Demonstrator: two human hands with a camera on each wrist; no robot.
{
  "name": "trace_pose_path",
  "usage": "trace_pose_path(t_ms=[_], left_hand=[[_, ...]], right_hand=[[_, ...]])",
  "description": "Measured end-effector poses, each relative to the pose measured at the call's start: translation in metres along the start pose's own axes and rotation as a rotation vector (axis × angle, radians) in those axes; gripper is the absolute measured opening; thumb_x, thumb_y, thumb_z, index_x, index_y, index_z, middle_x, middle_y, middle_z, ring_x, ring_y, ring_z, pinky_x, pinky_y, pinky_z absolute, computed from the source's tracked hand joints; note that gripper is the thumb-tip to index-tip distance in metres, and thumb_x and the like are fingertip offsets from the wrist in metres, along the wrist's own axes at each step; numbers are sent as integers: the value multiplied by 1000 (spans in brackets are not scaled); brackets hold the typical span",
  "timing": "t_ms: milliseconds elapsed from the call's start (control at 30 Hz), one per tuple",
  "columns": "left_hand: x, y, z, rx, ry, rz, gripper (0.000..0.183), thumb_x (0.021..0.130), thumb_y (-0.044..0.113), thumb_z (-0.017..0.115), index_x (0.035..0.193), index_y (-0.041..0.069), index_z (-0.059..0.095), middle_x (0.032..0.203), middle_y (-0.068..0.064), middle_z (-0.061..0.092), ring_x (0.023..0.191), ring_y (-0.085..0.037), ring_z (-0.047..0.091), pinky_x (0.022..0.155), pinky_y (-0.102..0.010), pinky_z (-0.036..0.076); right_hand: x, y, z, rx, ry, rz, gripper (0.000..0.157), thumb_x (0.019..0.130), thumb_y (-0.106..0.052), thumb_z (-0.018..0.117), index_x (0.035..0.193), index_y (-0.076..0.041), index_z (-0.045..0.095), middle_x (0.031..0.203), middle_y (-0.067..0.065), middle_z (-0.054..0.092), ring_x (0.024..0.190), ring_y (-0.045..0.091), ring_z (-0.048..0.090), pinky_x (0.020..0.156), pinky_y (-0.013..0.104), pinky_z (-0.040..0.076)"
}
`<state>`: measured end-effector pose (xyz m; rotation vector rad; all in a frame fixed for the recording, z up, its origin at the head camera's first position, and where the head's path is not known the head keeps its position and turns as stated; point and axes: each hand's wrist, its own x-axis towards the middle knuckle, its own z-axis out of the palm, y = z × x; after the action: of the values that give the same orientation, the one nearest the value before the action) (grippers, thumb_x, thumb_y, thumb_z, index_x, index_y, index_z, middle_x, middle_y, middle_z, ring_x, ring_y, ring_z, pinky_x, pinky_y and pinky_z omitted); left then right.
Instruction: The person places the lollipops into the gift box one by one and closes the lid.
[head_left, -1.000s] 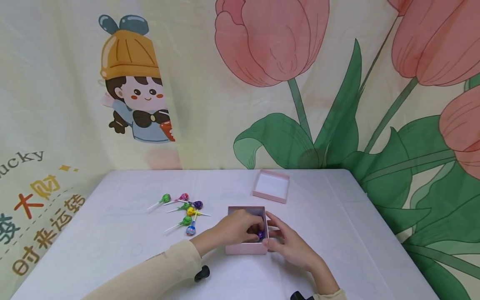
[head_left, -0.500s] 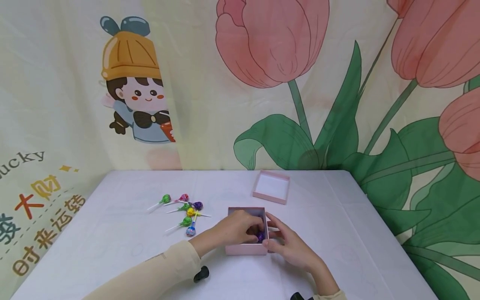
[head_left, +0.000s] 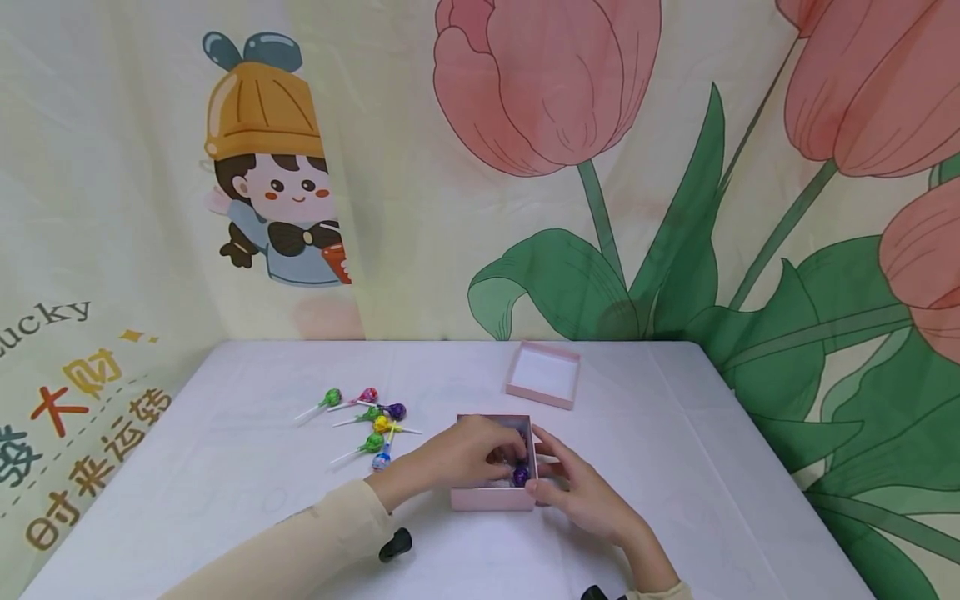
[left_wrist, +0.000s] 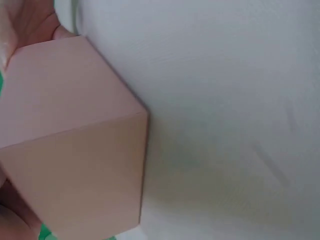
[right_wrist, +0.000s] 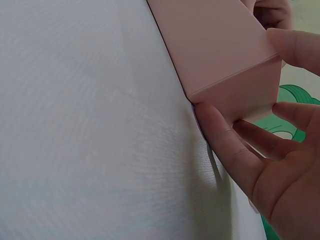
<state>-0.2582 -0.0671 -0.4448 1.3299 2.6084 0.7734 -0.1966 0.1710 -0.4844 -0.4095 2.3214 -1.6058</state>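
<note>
A small pink box [head_left: 492, 498] without its lid stands on the table. My left hand [head_left: 472, 450] reaches into it from the left with bent fingers. The fingertips are partly hidden inside, and I cannot tell whether they hold anything. Close to them, in the box's near right corner, is a purple wrapped lollipop [head_left: 521, 476]. My right hand [head_left: 581, 492] steadies the box from the right. In the right wrist view, its fairly straight fingers [right_wrist: 220, 132] touch the end wall, with the thumb at the upper corner. The left wrist view shows the pink walls up close.
Several lollipops lie loosely grouped left of the box, among them green [head_left: 332, 398], purple [head_left: 396, 411], yellow [head_left: 382, 424] and blue [head_left: 381, 461] ones. The pink lid [head_left: 543, 375] lies inside-up behind the box. A printed curtain [head_left: 405, 183] hangs behind the table.
My left hand has shifted slightly left within the box, and more of the purple lollipop shows beside its fingers. The right hand and the box have stayed in place.
</note>
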Motion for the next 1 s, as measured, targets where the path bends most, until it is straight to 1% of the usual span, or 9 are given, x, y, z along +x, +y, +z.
trace_pose_path(t_ms=[133,233,333,433,533,667,767,900,1000], left_hand=[[-5,1,-16,-3,40,-21,17,97,13,79,114,12,77,102,2,78,85,-2,65,78,-22,59],[-10,1,-29,1,81,-38,19,98,14,78,117,12,76,101,4,78,86,-4,66,80,-27,61],[-16,-3,-43,18,128,-49,19,99,15,77,118,14,75,99,7,76,88,-5,67,81,-30,62],[-22,-8,-56,47,177,-58,18,99,16,77,116,16,75,99,9,76,89,-5,67,81,-30,61],[-29,-15,-69,79,223,-69,18,98,15,78,116,16,75,99,9,76,90,-6,68,81,-30,61],[-41,-26,-85,111,261,-123,19,98,16,78,117,15,76,100,8,76,90,-8,69,82,-33,62],[-51,-37,-95,129,274,-188,22,98,20,79,119,16,75,105,6,77,93,-11,69,83,-35,62],[-63,-53,-106,153,293,-263,27,97,23,80,123,16,74,111,2,77,96,-15,70,85,-38,62],[-73,-68,-112,158,312,-311,28,97,22,80,124,16,73,114,-2,77,97,-18,70,85,-39,62]], right_hand=[[0,-1,0,-5,7,0,80,102,-36,73,169,-31,28,162,18,43,138,39,55,93,42,62],[1,-1,1,-14,16,10,81,101,-37,74,168,-31,29,162,18,44,138,38,55,93,42,62],[2,-1,1,-25,22,16,81,101,-38,74,168,-31,29,162,17,44,138,37,55,93,40,62],[2,0,1,-29,29,21,81,101,-38,74,168,-30,29,163,17,43,137,36,55,93,40,62],[2,-1,2,-31,34,18,82,101,-38,75,168,-29,30,163,17,43,137,36,55,94,41,61],[1,-2,2,-34,33,7,81,101,-36,74,168,-29,30,163,18,43,138,36,55,95,41,61],[1,-2,2,-31,30,3,81,101,-36,74,168,-29,30,163,18,43,138,36,56,94,39,61],[1,-1,2,-23,26,-3,81,102,-33,74,169,-27,29,162,18,44,137,36,56,92,36,62],[1,-1,2,-21,26,-4,81,102,-33,74,169,-27,29,161,18,44,138,36,56,92,36,62]])
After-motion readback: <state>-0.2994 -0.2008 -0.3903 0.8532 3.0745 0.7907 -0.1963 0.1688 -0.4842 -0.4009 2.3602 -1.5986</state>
